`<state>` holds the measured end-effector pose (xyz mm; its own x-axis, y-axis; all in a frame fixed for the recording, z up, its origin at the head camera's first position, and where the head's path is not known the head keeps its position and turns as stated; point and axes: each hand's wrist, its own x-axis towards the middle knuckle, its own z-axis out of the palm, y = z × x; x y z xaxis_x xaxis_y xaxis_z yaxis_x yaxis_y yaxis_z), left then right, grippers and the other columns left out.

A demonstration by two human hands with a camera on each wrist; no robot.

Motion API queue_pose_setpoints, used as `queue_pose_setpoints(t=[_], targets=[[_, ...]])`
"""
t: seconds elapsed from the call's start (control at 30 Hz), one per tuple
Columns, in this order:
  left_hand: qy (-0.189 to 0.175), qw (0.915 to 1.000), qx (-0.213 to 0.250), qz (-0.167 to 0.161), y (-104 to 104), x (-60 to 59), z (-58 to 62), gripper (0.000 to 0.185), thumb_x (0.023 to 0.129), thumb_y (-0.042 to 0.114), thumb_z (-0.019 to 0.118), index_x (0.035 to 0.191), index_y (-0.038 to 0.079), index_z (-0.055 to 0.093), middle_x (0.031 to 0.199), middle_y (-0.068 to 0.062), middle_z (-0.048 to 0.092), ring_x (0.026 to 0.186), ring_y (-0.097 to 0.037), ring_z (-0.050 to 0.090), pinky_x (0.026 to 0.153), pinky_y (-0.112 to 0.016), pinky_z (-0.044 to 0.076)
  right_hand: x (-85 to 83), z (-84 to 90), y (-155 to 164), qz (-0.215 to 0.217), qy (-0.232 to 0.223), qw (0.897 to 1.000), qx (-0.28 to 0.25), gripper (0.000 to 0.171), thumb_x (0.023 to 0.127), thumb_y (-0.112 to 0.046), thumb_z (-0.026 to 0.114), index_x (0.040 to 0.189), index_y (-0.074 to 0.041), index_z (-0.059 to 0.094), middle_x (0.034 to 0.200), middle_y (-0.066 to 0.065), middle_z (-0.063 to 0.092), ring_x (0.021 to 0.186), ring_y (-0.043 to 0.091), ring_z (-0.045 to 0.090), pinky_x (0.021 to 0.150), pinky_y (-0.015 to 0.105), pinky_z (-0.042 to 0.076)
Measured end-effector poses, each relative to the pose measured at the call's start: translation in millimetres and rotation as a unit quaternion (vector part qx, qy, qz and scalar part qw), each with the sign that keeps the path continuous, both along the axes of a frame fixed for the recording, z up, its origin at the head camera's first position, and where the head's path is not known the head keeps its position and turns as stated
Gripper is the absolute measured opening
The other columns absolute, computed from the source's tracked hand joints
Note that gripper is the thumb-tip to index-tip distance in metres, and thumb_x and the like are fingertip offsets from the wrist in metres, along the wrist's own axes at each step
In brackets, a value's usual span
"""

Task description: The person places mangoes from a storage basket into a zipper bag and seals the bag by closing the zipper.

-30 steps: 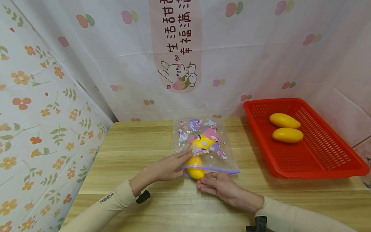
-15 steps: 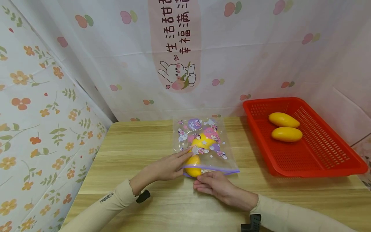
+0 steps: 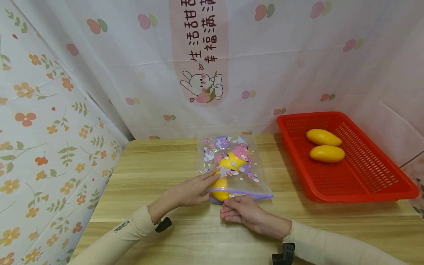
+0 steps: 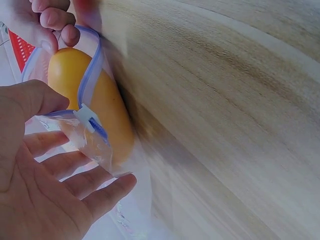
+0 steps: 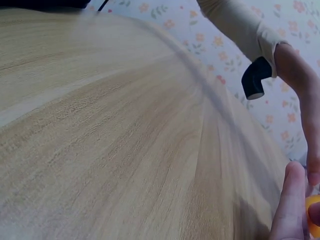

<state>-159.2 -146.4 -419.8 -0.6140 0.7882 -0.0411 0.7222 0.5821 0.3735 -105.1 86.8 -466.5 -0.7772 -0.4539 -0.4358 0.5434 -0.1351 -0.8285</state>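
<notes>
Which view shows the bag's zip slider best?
Left wrist: the zip slider sits close up on the purple zip strip, across the mango. Head view shows the zip bag whole, but the slider is too small to make out. Right wrist view shows no slider.

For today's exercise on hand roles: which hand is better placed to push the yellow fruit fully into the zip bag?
Probably the right hand: its fingers pinch the purple mouth of the zip bag just beside the protruding yellow fruit, while the left hand lies flat, steadying the bag.
</notes>
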Motion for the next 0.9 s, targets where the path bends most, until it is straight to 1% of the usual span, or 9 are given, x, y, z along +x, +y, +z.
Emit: queue_pose_setpoints(t=[0.23, 0.43, 0.63, 0.9], targets=[[0.004, 1.0000, 0.000, 0.002, -0.5, 0.3, -0.5, 0.066, 0.099, 0.013, 0.063, 0.157, 0.002, 0.034, 0.164, -0.021, 0.020, 0.144, -0.035, 0.034, 0.110, -0.046, 0.039, -1.6, -0.4, -3.5, 0.007, 0.000, 1.000, -0.001, 0.031, 0.106, -0.013, 0.053, 0.112, 0.017, 0.060, 0.088, 0.016, 0.073, 0.080, 0.020, 0.074, 0.078, 0.033, 0.060], [0.006, 1.0000, 0.004, -0.002, -1.0, -0.5, -1.3, 0.065, 0.100, 0.013, 0.063, 0.157, 0.001, 0.033, 0.164, -0.022, 0.019, 0.143, -0.037, 0.036, 0.109, -0.046, 0.040, -3.8, -0.9, -4.9, 0.015, -0.002, 1.000, -0.006, 0.030, 0.107, -0.014, 0.053, 0.111, 0.015, 0.061, 0.089, 0.015, 0.073, 0.080, 0.020, 0.074, 0.078, 0.034, 0.060], [0.011, 0.9998, 0.013, -0.005, -1.5, -0.6, -0.3, 0.065, 0.099, 0.011, 0.064, 0.156, 0.000, 0.034, 0.163, -0.025, 0.021, 0.141, -0.038, 0.038, 0.108, -0.046, 0.042, -6.7, -1.3, -5.4, 0.034, -0.005, 0.999, -0.013, 0.030, 0.107, -0.015, 0.050, 0.111, 0.013, 0.062, 0.091, 0.016, 0.073, 0.079, 0.020, 0.074, 0.078, 0.034, 0.060], [0.007, 0.9999, 0.015, -0.001, -2.5, -0.8, -0.6, 0.064, 0.099, 0.008, 0.064, 0.156, 0.001, 0.035, 0.162, -0.025, 0.023, 0.143, -0.037, 0.036, 0.109, -0.045, 0.041, -8.8, -2.4, -6.1, 0.057, -0.012, 0.998, -0.025, 0.034, 0.109, -0.018, 0.046, 0.115, 0.012, 0.061, 0.096, 0.017, 0.074, 0.083, 0.022, 0.074, 0.079, 0.037, 0.060]])
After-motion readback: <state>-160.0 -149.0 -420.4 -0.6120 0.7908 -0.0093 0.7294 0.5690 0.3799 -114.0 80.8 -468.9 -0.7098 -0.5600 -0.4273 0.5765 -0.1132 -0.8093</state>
